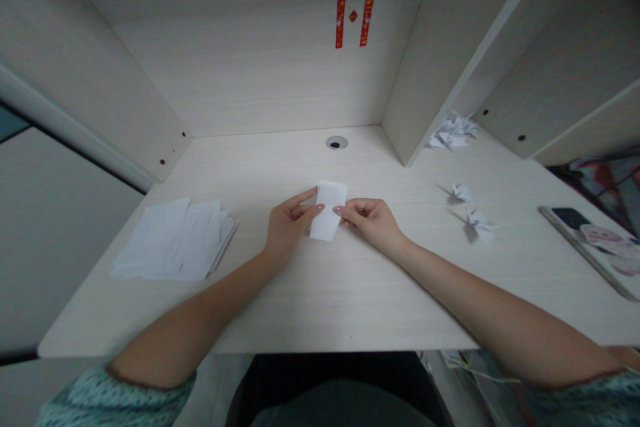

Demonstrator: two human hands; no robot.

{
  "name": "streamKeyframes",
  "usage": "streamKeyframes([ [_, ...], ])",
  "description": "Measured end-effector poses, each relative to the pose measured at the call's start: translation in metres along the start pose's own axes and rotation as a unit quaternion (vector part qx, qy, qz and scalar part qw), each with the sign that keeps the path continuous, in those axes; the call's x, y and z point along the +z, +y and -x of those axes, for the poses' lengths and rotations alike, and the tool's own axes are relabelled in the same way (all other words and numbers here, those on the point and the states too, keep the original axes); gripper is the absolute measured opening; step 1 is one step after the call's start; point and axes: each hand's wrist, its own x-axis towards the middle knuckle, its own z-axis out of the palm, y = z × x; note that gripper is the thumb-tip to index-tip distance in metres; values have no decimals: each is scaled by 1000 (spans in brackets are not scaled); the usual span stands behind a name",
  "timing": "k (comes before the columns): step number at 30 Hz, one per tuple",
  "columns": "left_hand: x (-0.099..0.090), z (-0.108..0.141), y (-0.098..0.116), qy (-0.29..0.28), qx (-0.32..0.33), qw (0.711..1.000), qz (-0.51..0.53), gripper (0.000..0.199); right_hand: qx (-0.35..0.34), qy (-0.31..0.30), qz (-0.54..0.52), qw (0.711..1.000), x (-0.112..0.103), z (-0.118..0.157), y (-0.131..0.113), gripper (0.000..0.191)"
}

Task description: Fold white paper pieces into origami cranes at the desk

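A small white rectangle of paper [329, 221], taller than it is wide, is between my hands over the middle of the desk. My left hand [289, 225] pinches its left edge, thumb on the front and forefinger stretched up by the top left corner. On the right edge, my right hand [373, 219] grips the paper with the thumb on top and the other fingers curled behind. The thumb tips lie a little apart on the sheet. Whether the paper has folds at the back is hidden.
A stack of white paper sheets [175, 240] lies at the left on the desk [320, 320]. Two folded paper pieces [461, 192] sit at the right, with a pile of several more [453, 131] behind a divider [425, 80]. A phone [595, 240] rests far right.
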Motion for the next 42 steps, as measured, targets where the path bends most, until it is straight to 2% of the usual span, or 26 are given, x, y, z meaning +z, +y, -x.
streamKeyframes([
  [6, 0, 0, 1, -41, 3, 999, -7, 76, -18, 22, -1, 1000, 2, 6, 1, 31],
  [8, 1, 1, -2, -61, -9, 998, -21, 71, -21, 24, 0, 999, 3, 8, 2, 32],
  [11, 1, 1, -7, -87, -29, 994, -52, 47, -30, 23, -5, 999, 4, 8, 3, 32],
  [13, 0, 0, -10, -98, -34, 992, -71, 38, -38, 21, -11, 999, 3, 7, 3, 31],
  [16, -3, -1, -11, -110, -42, 988, -99, 39, -41, 21, -18, 999, 3, 7, 2, 28],
  [22, -4, -2, -5, -141, -68, 981, -117, 42, -3, 18, -81, 997, 1, 7, 3, 26],
  [28, -3, -1, -3, -150, -71, 974, -154, 43, 21, 66, -106, 992, -2, 0, 6, 29],
  [35, -2, 0, -1, -150, -55, 975, -153, 41, 24, 86, -120, 989, 1, 2, 1, 26],
  [37, -2, 2, -1, -155, -52, 975, -153, 39, 28, 109, -145, 983, -5, -3, -1, 24],
  [41, -1, 5, -4, -161, -63, 976, -134, 35, 28, 208, -198, 958, -22, -15, -5, 22],
  [42, 0, 4, -5, -154, -69, 979, -117, 36, 20, 207, -201, 957, -24, -16, -5, 24],
])
